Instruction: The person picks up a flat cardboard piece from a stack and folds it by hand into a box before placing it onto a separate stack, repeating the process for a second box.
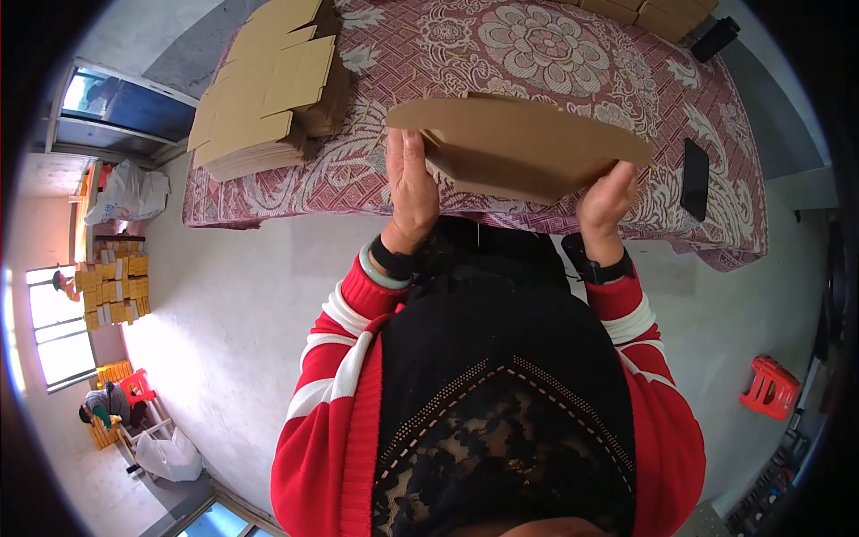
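A brown cardboard box blank (528, 148), partly bent up along its folds, is held near the front edge of the table. My left hand (413, 188) presses against its left end with the fingers pointing up and close together. At the right end, my right hand (608, 199) grips the cardboard, its fingers partly behind the panel. To the left of my hands lies a tall stack of flat cardboard blanks (268, 85), with slots and flaps along its right side.
A patterned red and white cloth (385, 76) covers the table. A black phone (694, 179) lies right of my hands. Folded cardboard (640, 12) and a dark object (716, 39) are at the far right. A red stool (769, 387) stands on the floor; another person (107, 404) works at the left.
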`<state>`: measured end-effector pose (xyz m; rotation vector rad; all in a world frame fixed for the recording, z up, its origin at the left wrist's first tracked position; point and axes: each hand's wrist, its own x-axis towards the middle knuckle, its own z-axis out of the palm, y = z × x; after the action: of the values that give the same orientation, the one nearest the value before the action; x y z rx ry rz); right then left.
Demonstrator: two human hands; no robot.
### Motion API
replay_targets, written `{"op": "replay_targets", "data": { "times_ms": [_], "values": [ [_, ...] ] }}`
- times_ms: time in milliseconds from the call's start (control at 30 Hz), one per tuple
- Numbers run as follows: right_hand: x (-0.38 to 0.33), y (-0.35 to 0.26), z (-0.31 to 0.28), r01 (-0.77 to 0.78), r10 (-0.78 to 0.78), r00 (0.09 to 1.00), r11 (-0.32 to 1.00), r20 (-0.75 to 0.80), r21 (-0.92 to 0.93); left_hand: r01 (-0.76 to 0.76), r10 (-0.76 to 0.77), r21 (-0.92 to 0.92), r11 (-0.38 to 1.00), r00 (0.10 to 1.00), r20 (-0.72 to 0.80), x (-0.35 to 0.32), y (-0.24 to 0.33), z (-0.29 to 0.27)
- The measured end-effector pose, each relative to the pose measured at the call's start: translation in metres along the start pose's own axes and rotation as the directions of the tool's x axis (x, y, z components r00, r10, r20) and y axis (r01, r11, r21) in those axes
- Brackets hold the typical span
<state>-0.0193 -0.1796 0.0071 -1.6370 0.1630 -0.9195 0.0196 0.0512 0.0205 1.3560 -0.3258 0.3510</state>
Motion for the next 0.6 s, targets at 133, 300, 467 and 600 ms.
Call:
{"op": "replay_targets", "data": {
  "times_ms": [133,300,467,600],
  "values": [
    [0.012,-0.015,0.010,0.016,-0.039,0.976,0.994,0.212,0.111,0.004,-0.001,-0.025,1.000,0.991,0.133,0.006,-0.009,0.003],
    [0.015,0.000,0.008,-0.305,0.155,0.884,0.906,0.442,0.293,0.186,-0.009,-0.371,0.910,0.903,0.431,0.016,-0.009,0.013],
    [0.022,0.002,0.008,-0.405,0.032,0.758,0.806,0.652,0.431,0.053,0.046,-0.188,0.981,0.872,0.488,0.017,-0.007,0.018],
    [0.015,-0.009,0.036,-0.241,-0.027,0.880,0.835,0.474,0.495,0.007,0.006,-0.035,0.999,0.938,0.346,0.006,-0.045,0.004]
  ]
}}
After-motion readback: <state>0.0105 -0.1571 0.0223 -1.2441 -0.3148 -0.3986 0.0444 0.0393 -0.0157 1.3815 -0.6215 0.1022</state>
